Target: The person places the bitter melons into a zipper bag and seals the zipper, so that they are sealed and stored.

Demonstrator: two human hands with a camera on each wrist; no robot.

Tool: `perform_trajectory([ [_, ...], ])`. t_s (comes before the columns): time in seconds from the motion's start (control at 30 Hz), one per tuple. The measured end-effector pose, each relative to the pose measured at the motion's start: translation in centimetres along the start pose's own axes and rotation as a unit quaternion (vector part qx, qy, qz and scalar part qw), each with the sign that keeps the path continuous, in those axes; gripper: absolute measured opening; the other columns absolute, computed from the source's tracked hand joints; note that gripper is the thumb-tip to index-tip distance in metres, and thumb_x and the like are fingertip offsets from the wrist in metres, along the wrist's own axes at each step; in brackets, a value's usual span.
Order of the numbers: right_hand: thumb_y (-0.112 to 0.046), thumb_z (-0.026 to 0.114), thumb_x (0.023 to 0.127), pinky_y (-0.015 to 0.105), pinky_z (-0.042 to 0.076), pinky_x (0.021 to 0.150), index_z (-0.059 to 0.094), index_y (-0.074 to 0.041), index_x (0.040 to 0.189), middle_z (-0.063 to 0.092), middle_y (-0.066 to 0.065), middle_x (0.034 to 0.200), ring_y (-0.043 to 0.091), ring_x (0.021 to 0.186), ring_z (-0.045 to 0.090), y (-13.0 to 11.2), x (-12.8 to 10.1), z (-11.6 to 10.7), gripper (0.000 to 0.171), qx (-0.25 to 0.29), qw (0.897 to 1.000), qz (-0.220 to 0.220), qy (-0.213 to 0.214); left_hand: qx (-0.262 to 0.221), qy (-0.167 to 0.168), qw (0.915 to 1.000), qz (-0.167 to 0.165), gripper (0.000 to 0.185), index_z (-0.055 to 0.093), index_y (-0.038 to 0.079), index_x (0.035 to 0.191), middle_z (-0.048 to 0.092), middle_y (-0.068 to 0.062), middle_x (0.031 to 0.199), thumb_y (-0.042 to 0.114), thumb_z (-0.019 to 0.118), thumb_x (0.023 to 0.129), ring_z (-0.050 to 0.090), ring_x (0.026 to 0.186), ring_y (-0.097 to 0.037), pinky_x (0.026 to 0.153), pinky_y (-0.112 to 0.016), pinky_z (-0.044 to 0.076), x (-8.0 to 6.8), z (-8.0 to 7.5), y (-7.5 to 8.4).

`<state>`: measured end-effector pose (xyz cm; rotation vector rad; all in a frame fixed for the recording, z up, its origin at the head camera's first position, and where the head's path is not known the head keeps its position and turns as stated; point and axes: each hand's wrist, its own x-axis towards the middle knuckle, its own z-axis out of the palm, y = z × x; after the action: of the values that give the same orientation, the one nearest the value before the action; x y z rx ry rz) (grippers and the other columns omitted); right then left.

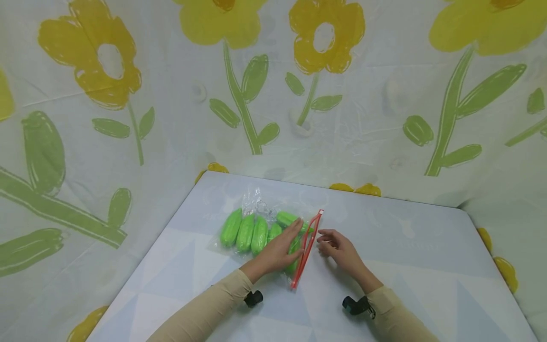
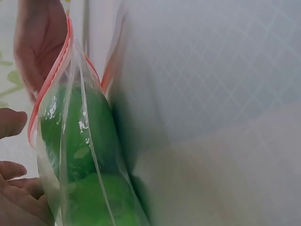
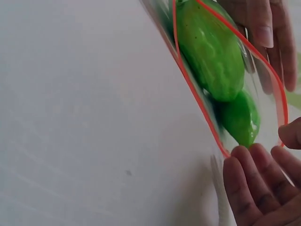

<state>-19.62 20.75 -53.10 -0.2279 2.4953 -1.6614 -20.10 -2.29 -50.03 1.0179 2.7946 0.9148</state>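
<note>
A clear plastic zip bag [image 1: 251, 199] lies on the table with several bright green, cucumber-like vegetables [image 1: 245, 232] inside. Its red zip edge [image 1: 300, 268] faces right, and in the right wrist view the mouth gapes between two red strips [image 3: 196, 94]. My left hand [image 1: 278, 249] rests on the bag near the mouth, fingers extended. To the right of the zip is my right hand [image 1: 342, 251], its fingers loosely bent. The right wrist view shows that hand's fingertips [image 3: 258, 153] close to the lower end of the mouth; whether they touch it I cannot tell.
The pale table [image 1: 410, 285] has a light blue triangle pattern and stretches to both sides of the bag. Behind it hangs a white cloth [image 1: 367, 133] printed with yellow flowers. Black wrist devices [image 1: 355, 305] sit beneath the sleeves.
</note>
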Motion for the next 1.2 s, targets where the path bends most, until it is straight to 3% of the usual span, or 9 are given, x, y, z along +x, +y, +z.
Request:
perform_trajectory([
  [0.33,-0.036,0.055,0.092,0.030,0.053,0.073,0.049,-0.015,0.128,0.058,0.005,0.113,0.019,0.093,0.059,-0.8,2.3,-0.2,0.042,-0.033,0.993,0.069,0.095,0.008,-0.001,0.9999,-0.007,0.076,0.018,0.017,0.150,0.016,0.000,0.155,0.029,0.061,0.089,0.026,0.137,-0.019,0.107,-0.037,0.033,0.5,-0.2,0.2],
  [0.57,-0.042,0.057,0.090,0.034,0.054,0.078,0.046,-0.014,0.128,0.058,0.008,0.118,0.021,0.097,0.061,-1.1,4.5,-0.3,0.049,0.005,0.988,0.096,0.118,0.030,0.020,0.9994,-0.001,0.058,0.037,0.016,0.143,0.036,-0.003,0.146,0.032,0.058,0.091,0.035,0.133,-0.020,0.105,-0.038,0.036,1.8,-1.8,0.7],
  [0.73,-0.042,0.060,0.088,0.035,0.055,0.077,0.046,-0.013,0.127,0.060,0.011,0.118,0.022,0.094,0.064,-1.5,5.6,-0.2,0.050,0.035,0.985,0.106,0.129,0.047,0.022,0.9985,-0.018,0.047,0.049,0.018,0.134,0.052,0.001,0.132,0.032,0.059,0.090,0.046,0.124,-0.015,0.100,-0.033,0.041,4.1,-3.0,0.6],
  [0.87,-0.033,0.063,0.088,0.035,0.055,0.077,0.046,-0.010,0.127,0.059,0.012,0.118,0.023,0.097,0.063,-1.5,6.1,-0.1,0.048,0.057,0.984,0.100,0.135,0.052,0.022,0.9981,-0.025,0.041,0.056,0.018,0.127,0.060,0.004,0.115,0.030,0.062,0.089,0.054,0.112,-0.015,0.093,-0.030,0.045,6.3,-3.6,0.2],
  [1.2,-0.018,0.067,0.085,0.030,0.055,0.073,0.049,-0.009,0.122,0.061,0.014,0.115,0.023,0.095,0.062,-0.6,7.4,0.5,0.042,0.097,0.978,0.098,0.157,0.051,-0.029,0.9969,-0.052,0.029,0.064,0.015,0.115,0.064,0.002,0.103,0.025,0.063,0.089,0.059,0.102,-0.018,0.085,-0.029,0.047,10.9,-3.6,-0.9],
])
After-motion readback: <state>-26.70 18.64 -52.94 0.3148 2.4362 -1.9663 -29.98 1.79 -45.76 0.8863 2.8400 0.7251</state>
